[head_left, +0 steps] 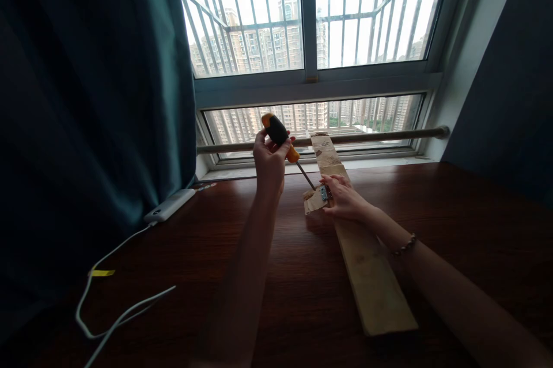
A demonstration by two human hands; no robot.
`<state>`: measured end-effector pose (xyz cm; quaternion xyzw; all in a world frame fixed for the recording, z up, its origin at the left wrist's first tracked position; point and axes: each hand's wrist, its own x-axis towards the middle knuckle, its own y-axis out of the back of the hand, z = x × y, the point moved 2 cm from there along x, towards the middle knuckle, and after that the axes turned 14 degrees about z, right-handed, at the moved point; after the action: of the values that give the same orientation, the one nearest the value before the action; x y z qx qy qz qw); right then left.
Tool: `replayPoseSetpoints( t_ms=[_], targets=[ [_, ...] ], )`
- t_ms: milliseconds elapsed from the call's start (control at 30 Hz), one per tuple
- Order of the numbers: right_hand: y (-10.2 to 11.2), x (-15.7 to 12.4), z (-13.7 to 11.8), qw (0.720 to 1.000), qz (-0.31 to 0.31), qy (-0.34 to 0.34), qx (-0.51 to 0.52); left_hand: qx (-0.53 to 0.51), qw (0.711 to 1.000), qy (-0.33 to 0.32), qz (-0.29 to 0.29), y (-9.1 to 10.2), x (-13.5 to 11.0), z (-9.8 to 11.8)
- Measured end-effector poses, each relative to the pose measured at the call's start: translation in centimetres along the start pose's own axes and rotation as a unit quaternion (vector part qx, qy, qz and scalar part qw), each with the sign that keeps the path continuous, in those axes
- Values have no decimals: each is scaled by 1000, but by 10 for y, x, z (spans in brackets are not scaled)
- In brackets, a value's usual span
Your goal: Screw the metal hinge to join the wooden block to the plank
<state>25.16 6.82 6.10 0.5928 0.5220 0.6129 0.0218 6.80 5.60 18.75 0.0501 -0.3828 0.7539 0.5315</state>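
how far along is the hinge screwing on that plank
Done: the hinge sits on the plank beside a small wood piece. In hand: left hand drives the screwdriver into it, right hand steadies it. Left: which screws are in is too small to tell.

Orange and black handle (279,135) inside the left fingers (262,140), grey steel shaft below them. Pale yellowish plank (367,264) under the right fingers (334,184), brown blotches beyond them. Silver hinge (324,192) at the right fingertips. Dark reddish-brown table (216,241) beneath. Teal curtain (86,86), white cable (112,310) with yellow tag (102,273).
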Motion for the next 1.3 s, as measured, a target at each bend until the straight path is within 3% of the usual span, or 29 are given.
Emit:
replayPoseSetpoints(
  t_ms=[433, 700, 867, 1300],
  targets=[
    [-8, 6, 9, 996, 22, -22, 85, -7, 1000, -2, 7, -1, 0, -6],
    [-10, 6, 12, 990, 34, -61, 122, 0, 999, -49, 10, -5, -2, -37],
    [-10, 7, 12, 990, 30, -65, 124, 14, 999, -37, 4, -5, -5, -51],
    [-9, 7, 10, 990, 31, -64, 124, 24, 998, -64, -6, -4, -5, -51]
  ],
)
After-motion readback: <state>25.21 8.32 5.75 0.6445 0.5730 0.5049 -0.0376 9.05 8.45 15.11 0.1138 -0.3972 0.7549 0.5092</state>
